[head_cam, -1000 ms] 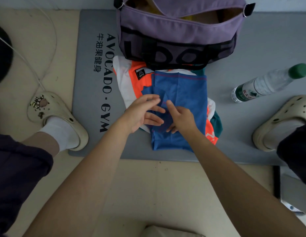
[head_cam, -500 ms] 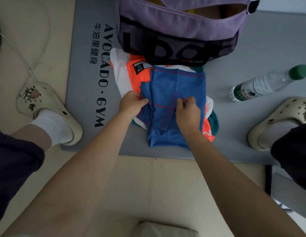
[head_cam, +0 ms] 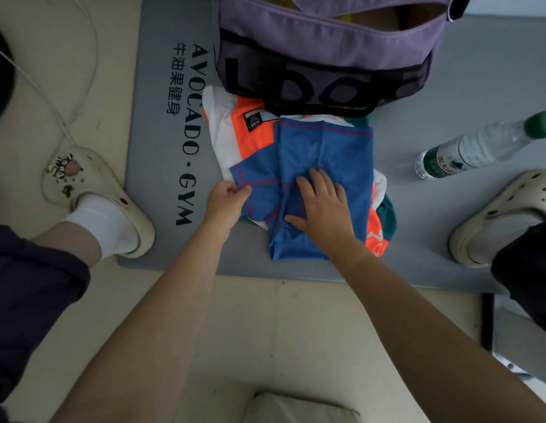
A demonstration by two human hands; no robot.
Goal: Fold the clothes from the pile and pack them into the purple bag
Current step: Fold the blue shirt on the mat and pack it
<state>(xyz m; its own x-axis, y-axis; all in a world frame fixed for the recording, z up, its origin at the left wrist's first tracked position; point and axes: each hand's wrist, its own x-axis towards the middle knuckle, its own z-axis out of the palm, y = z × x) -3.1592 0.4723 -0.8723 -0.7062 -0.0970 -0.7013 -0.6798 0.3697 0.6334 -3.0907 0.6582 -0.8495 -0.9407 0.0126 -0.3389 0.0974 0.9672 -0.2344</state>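
Note:
A blue garment (head_cam: 329, 148) with red stitching lies on top of a small pile on the grey mat. Under it are an orange and white garment (head_cam: 247, 138) and a dark green one (head_cam: 387, 215). My left hand (head_cam: 226, 199) pinches the blue garment's left flap at its edge. My right hand (head_cam: 323, 206) lies flat with spread fingers on the middle of the blue cloth, pressing it down. The purple bag (head_cam: 326, 50) stands open just behind the pile, with something yellow showing inside.
The grey mat (head_cam: 161, 166) with black lettering lies on a beige floor. A plastic water bottle (head_cam: 479, 148) with a green cap lies right of the pile. My feet in cream clogs (head_cam: 91, 190) (head_cam: 503, 215) flank the mat. A white cable (head_cam: 52, 96) runs at the left.
My left hand has drawn the blue flap out to the left. My right hand has opened from a curled grip and now lies flat on the blue cloth.

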